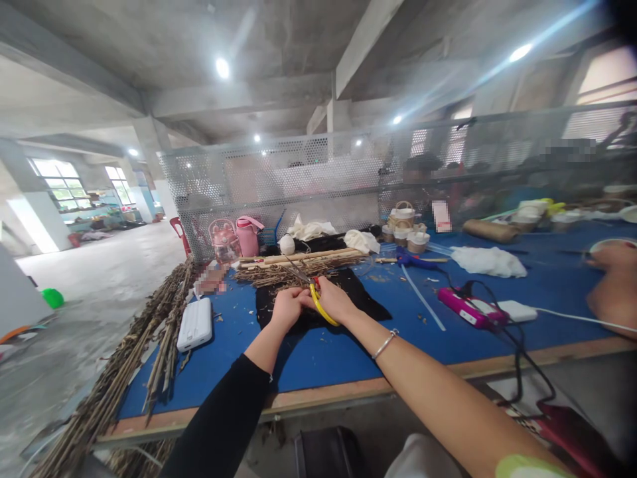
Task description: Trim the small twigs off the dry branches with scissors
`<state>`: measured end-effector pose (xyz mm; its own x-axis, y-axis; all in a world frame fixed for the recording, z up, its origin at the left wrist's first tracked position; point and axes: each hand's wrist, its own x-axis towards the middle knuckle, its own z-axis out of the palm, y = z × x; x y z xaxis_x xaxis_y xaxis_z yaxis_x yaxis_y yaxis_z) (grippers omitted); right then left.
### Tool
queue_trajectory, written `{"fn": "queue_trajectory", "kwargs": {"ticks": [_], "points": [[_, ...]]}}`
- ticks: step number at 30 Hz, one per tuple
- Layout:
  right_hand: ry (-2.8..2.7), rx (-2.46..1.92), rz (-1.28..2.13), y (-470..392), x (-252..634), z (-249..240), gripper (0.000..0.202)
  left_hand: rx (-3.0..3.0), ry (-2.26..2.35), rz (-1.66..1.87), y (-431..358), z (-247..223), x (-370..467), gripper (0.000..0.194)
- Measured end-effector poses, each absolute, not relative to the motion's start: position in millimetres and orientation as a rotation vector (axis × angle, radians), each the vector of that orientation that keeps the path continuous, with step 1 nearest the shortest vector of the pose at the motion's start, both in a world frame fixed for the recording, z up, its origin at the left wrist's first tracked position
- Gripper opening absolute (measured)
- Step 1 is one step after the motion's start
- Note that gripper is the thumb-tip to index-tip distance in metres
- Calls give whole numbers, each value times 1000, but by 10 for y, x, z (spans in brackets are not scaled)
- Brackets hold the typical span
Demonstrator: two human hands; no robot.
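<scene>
My right hand [334, 300] is wrapped round a pair of yellow-handled shears [326, 313], whose metal end points away from me and to the left. Right beside it, my left hand [287, 309] is closed with its fingertips close to the shears; whatever it pinches is too small to make out. Both hands are above a black cloth [365, 299] strewn with plant scraps. Just beyond them lies a bundle of dry brown twigs [269, 271], with paler sticks [323, 257] along its far side.
Long dry stalks [144, 325] hang over the table's left edge by a white power bank [195, 324]. To the right are a blue glue gun [415, 259], a clear glue stick [423, 299], a magenta device [472, 310] with cables and a white cloth [488, 261]. Another person's hand [614, 285] is at far right.
</scene>
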<state>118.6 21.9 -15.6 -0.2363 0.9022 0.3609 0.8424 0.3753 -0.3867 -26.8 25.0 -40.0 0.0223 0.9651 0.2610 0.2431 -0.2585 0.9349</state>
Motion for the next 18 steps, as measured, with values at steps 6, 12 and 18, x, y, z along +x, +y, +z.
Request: {"fn": "queue_trajectory", "kwargs": {"ticks": [6,12,18], "points": [[-2116,-1586,145,221,1181,-144,57,1592,1285,1310,259,-409,-270,36],[-2091,-1620,170,215,1169,-120,56,1534,1259,1324,200,-324,-247,36],[-2089,-1630,240,225,1170,-110,53,1502,1268,1303,167,-269,-234,34]]}}
